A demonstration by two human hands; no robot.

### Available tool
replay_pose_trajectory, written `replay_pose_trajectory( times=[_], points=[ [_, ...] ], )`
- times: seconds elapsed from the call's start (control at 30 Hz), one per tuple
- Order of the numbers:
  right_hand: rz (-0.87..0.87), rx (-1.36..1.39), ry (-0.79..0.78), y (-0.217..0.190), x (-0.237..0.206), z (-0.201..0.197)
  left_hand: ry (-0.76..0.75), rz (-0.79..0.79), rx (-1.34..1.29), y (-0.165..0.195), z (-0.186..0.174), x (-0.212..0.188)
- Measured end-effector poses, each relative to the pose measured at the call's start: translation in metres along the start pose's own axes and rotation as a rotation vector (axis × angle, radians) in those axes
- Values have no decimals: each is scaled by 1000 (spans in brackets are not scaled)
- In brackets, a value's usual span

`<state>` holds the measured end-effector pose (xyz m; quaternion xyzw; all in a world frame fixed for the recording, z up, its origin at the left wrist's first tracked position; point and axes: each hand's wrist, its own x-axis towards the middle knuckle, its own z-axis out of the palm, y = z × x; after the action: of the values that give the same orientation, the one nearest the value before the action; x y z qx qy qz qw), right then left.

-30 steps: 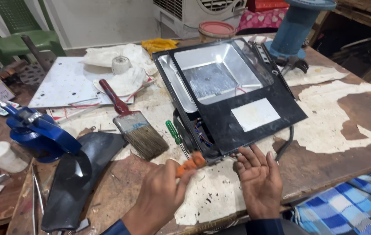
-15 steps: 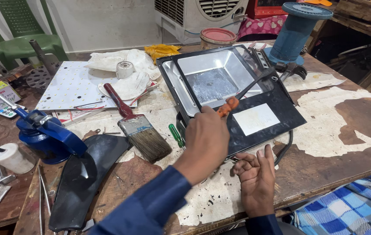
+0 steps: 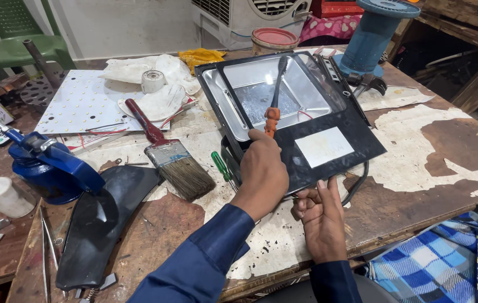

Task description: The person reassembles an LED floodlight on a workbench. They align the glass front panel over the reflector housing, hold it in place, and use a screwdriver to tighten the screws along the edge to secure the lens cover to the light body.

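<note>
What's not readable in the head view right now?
- Head view: left hand hides its own fingers' grip on the orange-handled tool.
- Right hand fingertips hidden under the black lamp housing's edge.
- Tool tip contact inside the reflector: too small to tell.
- Green screwdriver partly hidden behind the housing.

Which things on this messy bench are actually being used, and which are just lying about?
In use: left hand holding orange-handled tool; right hand steadying black floodlight housing with silver reflector.

Lying about: red-handled paintbrush, green-handled screwdriver, roll of white tape, blue vise, white LED panel.
</note>
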<state>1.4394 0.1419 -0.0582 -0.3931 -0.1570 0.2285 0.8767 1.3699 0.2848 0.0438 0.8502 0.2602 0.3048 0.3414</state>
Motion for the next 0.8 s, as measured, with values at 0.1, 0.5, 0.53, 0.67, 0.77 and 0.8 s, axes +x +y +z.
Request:
replay_pose_trajectory(
  times=[0.1,0.5,0.53,0.67,0.77,0.8],
  points=[
    [21,14,34,1,0,1,-30,-19,56,3,-4,-2],
    [-36,12,85,-2,-11,18,-55,28,271,15,-8,-25],
    [-48,16,66,-1,-12,18,-58,20,293,15,-7,-27],
    [-95,-50,0,3,-12,8,5,101,396,13,4,-38],
    [-145,-101,9,8,-10,-1,49,101,522,12,14,-43],
    [-143,-128,35,9,-10,-3,56,116,546,11,17,-44]
  ],
)
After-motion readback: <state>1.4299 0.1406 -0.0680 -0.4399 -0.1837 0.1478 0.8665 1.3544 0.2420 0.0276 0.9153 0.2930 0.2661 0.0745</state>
